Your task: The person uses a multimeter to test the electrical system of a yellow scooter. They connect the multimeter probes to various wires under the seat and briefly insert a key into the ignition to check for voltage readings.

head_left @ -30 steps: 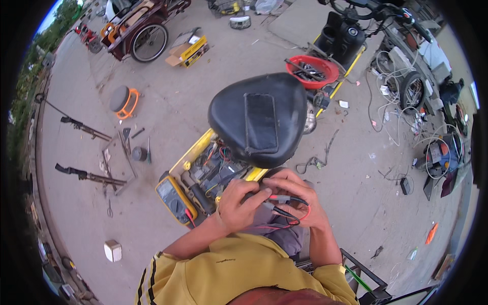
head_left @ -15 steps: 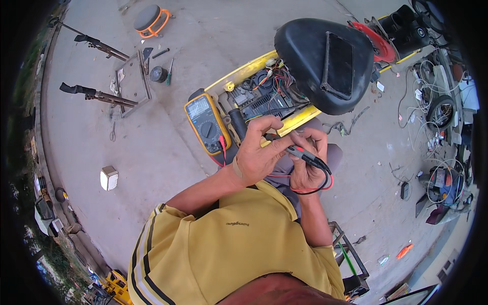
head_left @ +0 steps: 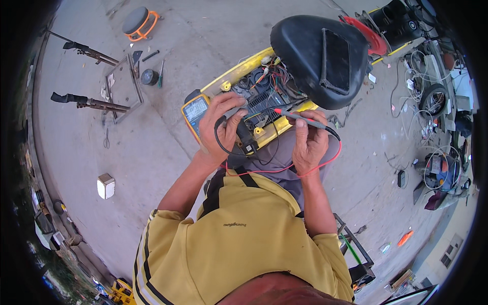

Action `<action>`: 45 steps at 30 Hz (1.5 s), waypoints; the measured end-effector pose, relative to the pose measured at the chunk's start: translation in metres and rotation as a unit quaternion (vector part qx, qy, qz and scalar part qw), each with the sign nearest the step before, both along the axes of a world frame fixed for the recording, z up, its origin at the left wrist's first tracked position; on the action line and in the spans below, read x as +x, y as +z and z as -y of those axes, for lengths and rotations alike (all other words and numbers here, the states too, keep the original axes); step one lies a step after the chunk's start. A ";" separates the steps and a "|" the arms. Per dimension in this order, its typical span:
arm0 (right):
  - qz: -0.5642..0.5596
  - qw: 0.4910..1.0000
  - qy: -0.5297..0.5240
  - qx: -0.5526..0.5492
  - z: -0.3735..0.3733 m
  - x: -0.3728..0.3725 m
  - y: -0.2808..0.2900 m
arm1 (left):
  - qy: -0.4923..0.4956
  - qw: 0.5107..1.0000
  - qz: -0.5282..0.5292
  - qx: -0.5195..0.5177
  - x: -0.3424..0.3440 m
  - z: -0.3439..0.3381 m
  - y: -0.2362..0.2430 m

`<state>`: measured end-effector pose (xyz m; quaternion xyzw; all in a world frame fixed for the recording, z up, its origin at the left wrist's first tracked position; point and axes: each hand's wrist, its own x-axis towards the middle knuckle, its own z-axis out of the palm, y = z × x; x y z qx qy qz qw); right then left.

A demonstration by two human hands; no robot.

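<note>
In my right hand [head_left: 309, 150] is a test probe [head_left: 305, 120], grey-bodied with a red tip end, pinched between thumb and fingers and pointing left over the yellow frame. My left hand [head_left: 216, 127] grips another test probe [head_left: 235, 110], grey with a black lead curling down from it. It hovers above the left part of an opened yellow-framed machine [head_left: 221, 81], whose wires and circuit parts show. Neither probe's contact can be made out. A yellow multimeter [head_left: 195, 111] with a lit screen stands behind my left hand, which partly covers it. A black cylinder [head_left: 246, 136] lies beside that hand.
A black welding mask [head_left: 307, 56] rests over the machine's right end. Far left stand a metal frame [head_left: 136, 91], a black round container [head_left: 149, 77], a screwdriver [head_left: 161, 73] and an orange-legged stool [head_left: 140, 23]. Tangled cables and a tyre [head_left: 434, 101] lie at right.
My hands have moved apart: the left went up and left over the machine, the right stays at its front right. The two probes, formerly together, are now one in each hand.
</note>
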<state>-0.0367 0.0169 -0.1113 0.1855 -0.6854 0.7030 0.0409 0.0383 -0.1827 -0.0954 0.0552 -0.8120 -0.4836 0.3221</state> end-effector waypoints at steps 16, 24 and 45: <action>0.149 0.989 0.008 0.011 0.023 -0.025 -0.029 | -0.141 0.925 0.204 0.289 -0.071 0.055 -0.042; 0.181 0.983 0.008 0.023 0.018 -0.034 -0.041 | -0.186 0.938 0.247 0.158 -0.094 0.061 -0.055; 0.183 0.983 -0.012 0.032 0.025 -0.044 -0.057 | -0.201 0.923 0.299 0.136 -0.113 0.063 -0.082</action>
